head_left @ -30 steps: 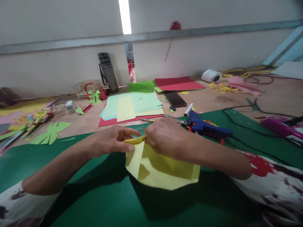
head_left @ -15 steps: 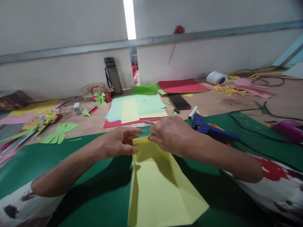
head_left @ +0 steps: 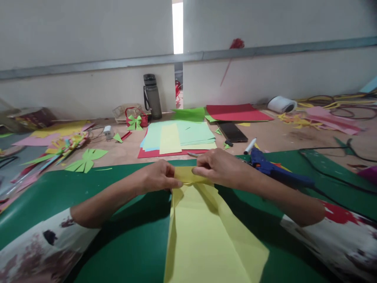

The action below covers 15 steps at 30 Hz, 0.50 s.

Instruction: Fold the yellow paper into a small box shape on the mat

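A creased yellow paper sheet [head_left: 206, 236] lies on the green mat [head_left: 123, 251] in front of me. My left hand [head_left: 159, 179] pinches the left end of the folded far edge of the sheet. My right hand [head_left: 220, 169] pinches the same folded edge from the right, thumb and fingers pressed together. The far edge is bunched into a narrow fold between the two hands.
A blue glue gun [head_left: 273, 169] with its cord lies just right of my right hand, with a white marker [head_left: 249, 146] behind it. Beyond the mat lie a stack of coloured paper [head_left: 176, 137], a phone [head_left: 234, 132], a dark bottle [head_left: 152, 97], green paper bows [head_left: 86, 159] and scraps.
The yellow sheet has opened out and now stretches toward me. Both hands have closed tighter on its far edge. The view has shifted left.
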Motion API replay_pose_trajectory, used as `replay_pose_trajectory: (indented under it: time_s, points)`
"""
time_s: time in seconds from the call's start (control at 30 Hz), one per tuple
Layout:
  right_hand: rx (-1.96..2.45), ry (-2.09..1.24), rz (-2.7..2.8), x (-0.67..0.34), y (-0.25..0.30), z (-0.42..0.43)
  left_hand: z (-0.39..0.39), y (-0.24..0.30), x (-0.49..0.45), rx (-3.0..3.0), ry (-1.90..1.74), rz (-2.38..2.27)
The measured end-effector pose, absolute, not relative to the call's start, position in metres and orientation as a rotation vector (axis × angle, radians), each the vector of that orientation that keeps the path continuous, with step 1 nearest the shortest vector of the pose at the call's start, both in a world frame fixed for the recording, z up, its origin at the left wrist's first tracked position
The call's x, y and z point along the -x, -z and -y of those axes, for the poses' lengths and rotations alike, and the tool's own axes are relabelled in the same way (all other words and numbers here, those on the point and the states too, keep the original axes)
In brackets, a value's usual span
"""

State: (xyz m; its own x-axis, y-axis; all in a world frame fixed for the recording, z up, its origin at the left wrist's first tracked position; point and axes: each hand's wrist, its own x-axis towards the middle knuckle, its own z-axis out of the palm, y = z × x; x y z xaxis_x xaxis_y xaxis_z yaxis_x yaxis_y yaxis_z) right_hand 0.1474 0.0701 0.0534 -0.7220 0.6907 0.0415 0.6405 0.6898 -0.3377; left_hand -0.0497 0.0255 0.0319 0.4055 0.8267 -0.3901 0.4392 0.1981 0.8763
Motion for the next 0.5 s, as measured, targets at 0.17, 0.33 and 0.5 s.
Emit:
replay_pose_trajectory:
  time_s: [0.17,0.33,0.5]
  points:
    - [1.135,-0.695,2.586,-0.148,-0.043,-0.075,-0.025,-0.027,0.047,-1.351,-0.392,-1.298]
    - [1.161,-0.987,2.456,-0.151,-0.037,-0.08,-0.024,-0.03,0.043,-1.235,-0.495,-1.278]
    - [1.258,-1.326,2.304,-0.151,-0.036,-0.081,-0.026,-0.023,0.047,-1.149,-0.549,-1.143]
